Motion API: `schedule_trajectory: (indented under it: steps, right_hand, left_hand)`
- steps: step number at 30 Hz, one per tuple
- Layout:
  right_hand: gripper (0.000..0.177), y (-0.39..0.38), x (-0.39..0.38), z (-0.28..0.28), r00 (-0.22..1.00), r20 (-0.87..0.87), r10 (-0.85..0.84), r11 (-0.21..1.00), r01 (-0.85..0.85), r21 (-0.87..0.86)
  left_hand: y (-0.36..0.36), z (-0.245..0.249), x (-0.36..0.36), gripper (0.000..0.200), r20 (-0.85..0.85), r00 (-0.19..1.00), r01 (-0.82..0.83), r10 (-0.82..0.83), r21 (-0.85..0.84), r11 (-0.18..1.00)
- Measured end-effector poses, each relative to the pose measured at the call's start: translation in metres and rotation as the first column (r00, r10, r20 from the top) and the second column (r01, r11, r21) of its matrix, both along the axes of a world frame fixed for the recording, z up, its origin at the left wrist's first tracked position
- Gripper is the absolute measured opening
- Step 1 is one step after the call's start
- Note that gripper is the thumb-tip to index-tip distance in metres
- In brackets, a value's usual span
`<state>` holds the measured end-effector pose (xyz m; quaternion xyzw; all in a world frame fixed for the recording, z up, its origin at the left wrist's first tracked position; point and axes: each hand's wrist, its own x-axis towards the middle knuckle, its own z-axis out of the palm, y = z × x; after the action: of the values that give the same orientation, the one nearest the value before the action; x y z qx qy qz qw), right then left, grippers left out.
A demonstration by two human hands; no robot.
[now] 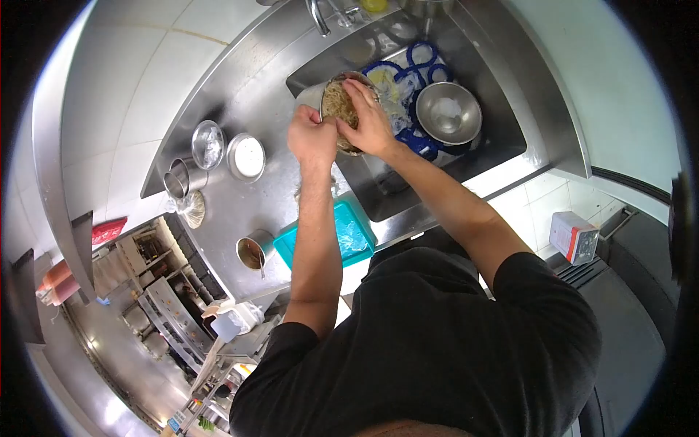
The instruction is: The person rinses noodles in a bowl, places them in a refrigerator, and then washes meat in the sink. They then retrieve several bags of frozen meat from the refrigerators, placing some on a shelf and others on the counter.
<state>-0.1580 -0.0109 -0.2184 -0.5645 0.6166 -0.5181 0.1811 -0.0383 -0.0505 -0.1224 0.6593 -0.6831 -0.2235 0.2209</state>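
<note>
Our left hand (312, 138) grips the pot (309, 95). At its three o'clock, our right hand (373, 125) seemingly clutches noodles (336, 103)

Stainless-steel counter (244, 87) spanning upper centre to lower left of the frame, sink (384, 186) set in at upper right, bearing two lidded tins (246, 156) and a metal cup (177, 179) at left, a cup with spoon (252, 252) and a teal tray (342, 234) at centre.

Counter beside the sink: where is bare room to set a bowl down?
Bare steel lies between the sink and the covered tins, and between those tins and the teal tray. The sink is crowded: noodle pot, steel bowl, blue rack.
</note>
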Motion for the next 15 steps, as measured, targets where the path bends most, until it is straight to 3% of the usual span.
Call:
schedule_trajectory:
  steps: [12,15]
  right_hand:
    - [0.079,-0.002,0.009,-0.004,0.992,0.115,-0.055,0.997,0.06,-0.043]
    - [0.08,-0.002,0.014,-0.015,0.993,0.06,-0.101,0.991,0.106,-0.082]
  left_hand:
    - [0.003,0.019,-0.01,0.018,0.081,0.995,0.055,-0.052,-0.03,0.998]
    - [0.008,0.023,-0.015,0.02,0.119,0.989,0.086,-0.083,-0.017,0.996]
